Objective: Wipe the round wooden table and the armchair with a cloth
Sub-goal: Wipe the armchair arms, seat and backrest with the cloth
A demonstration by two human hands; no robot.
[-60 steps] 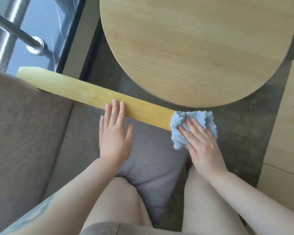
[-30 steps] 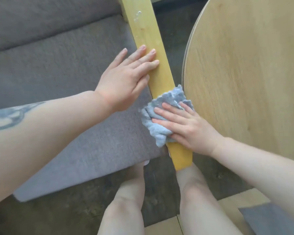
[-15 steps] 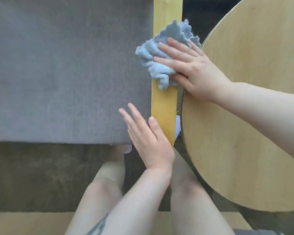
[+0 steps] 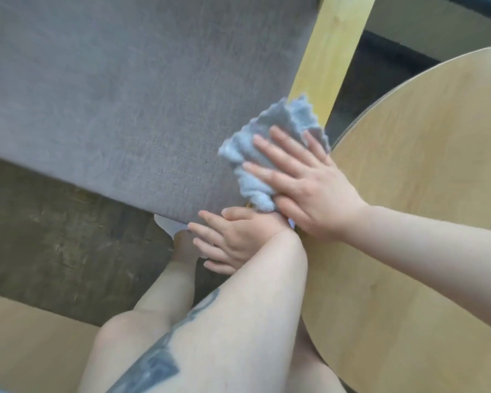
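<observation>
The armchair has a grey fabric seat cushion (image 4: 105, 103) and a yellow wooden armrest (image 4: 332, 49) that runs from the top down toward me. My right hand (image 4: 304, 180) lies flat with straight fingers on a crumpled light-blue cloth (image 4: 255, 154), pressing it onto the near end of the armrest. Just below it, my left hand (image 4: 233, 236) is open with fingers spread, at the front corner of the cushion. The round wooden table (image 4: 425, 211) fills the right side, right beside the armrest.
My bare knees (image 4: 142, 330) are below the chair's front edge. A dark rug (image 4: 54, 251) covers the floor under the chair, and light wooden flooring (image 4: 26, 344) shows at the bottom left. A white scrap (image 4: 167, 224) pokes out under the cushion's front edge.
My right hand has slid the cloth down the armrest toward its near end. My left hand has stayed low by the cushion's front corner, now just under the cloth.
</observation>
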